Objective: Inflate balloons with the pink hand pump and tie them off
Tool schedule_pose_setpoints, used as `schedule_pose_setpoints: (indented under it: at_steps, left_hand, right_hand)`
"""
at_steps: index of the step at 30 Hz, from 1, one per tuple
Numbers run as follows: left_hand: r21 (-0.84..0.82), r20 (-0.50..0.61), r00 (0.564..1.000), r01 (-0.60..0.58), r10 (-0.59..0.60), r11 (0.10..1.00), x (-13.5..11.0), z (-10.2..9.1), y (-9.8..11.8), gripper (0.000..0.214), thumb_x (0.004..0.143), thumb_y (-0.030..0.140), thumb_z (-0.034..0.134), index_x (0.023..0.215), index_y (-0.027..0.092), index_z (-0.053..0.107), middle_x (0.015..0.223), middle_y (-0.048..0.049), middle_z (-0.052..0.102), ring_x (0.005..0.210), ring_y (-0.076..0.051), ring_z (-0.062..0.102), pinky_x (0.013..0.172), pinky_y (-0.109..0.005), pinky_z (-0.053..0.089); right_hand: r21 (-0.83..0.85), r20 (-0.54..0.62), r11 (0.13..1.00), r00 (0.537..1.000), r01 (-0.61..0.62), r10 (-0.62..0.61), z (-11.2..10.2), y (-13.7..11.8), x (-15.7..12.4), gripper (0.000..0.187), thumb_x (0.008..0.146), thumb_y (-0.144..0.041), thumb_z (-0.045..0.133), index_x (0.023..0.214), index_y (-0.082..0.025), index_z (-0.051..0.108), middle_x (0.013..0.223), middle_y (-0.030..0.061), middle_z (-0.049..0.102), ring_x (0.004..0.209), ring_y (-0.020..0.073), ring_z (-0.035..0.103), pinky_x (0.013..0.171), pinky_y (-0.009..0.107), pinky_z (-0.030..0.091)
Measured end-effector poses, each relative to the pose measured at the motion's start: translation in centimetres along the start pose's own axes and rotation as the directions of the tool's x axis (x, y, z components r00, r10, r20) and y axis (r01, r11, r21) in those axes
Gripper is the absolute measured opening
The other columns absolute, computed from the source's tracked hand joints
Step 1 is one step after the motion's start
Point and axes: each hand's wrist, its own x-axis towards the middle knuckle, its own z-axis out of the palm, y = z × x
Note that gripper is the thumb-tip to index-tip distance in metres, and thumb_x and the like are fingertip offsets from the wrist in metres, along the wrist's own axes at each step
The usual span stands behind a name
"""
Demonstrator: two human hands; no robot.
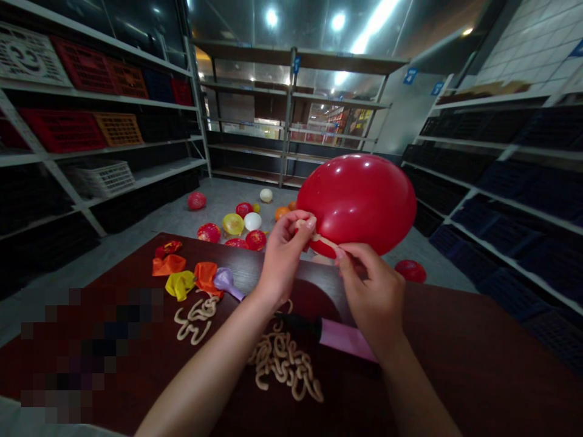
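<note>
A big inflated red balloon [359, 200] is above the far edge of the table, just beyond my hands. My left hand [286, 249] is closed in a pinch where the balloon's neck appears to be; the fingers hide the neck itself. From that pinch a beige cord [327, 243] runs taut to my right hand [373, 285], whose thumb and forefinger grip its other end. Below my hands lies a pile of similar beige cords [285, 361]. A pink and black hand pump [346, 340] rests on the tabletop, partly covered by my right hand and forearm.
Uninflated balloons [204, 276] and a smaller group of cords [195, 318] lie on the left of the brown table [455, 364]. Several small inflated balloons [233, 224] are on the floor beyond. Shelves with crates [109, 179] line both sides; a rack [291, 109] stands behind.
</note>
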Motion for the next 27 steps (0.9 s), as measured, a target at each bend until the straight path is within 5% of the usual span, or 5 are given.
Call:
schedule_pose_setpoints:
  at_steps: [6, 12, 27]
  left_hand:
    - [0.108, 0.062, 0.997, -0.053, 0.047, 0.993, 0.2, -0.4, -0.6, 0.029, 0.087, 0.041, 0.071, 0.077, 0.014, 0.068, 0.065, -0.0003, 0.062, 0.056, -0.008, 0.052, 0.058, -0.02, 0.044]
    - [-0.047, 0.011, 1.0, 0.009, -0.008, 0.999, 0.7, -0.8, -0.8, 0.038, 0.086, 0.047, 0.071, 0.072, 0.012, 0.064, 0.059, 0.0002, 0.057, 0.049, -0.007, 0.048, 0.049, -0.018, 0.039]
    - [-0.456, -0.147, 0.961, 0.144, -0.234, 0.878, 1.3, -1.3, 0.8, 0.031, 0.102, 0.026, 0.05, 0.077, 0.01, 0.06, 0.061, 0.0015, 0.054, 0.049, -0.004, 0.047, 0.049, -0.013, 0.038]
  right_hand:
    - [0.014, -0.028, 1.0, 1.0, 0.011, -0.011, 0.2, 0.3, 0.3, 0.01, 0.095, -0.024, 0.058, 0.092, -0.02, 0.068, 0.079, 0.0005, 0.073, 0.063, 0.0119, 0.066, 0.062, 0.024, 0.051]
    - [0.026, 0.019, 0.999, 1.0, 0.021, -0.022, 0.1, 0.8, 0.4, 0.011, 0.094, -0.024, 0.058, 0.09, -0.02, 0.067, 0.079, 0.0009, 0.071, 0.067, 0.0124, 0.066, 0.064, 0.024, 0.051]
    - [0.152, 0.202, 0.984, 0.978, -0.093, 0.062, 0.0, 0.9, 0.5, 0.018, 0.093, -0.031, 0.059, 0.081, -0.021, 0.067, 0.074, -0.0009, 0.072, 0.068, 0.0126, 0.069, 0.065, 0.024, 0.051]
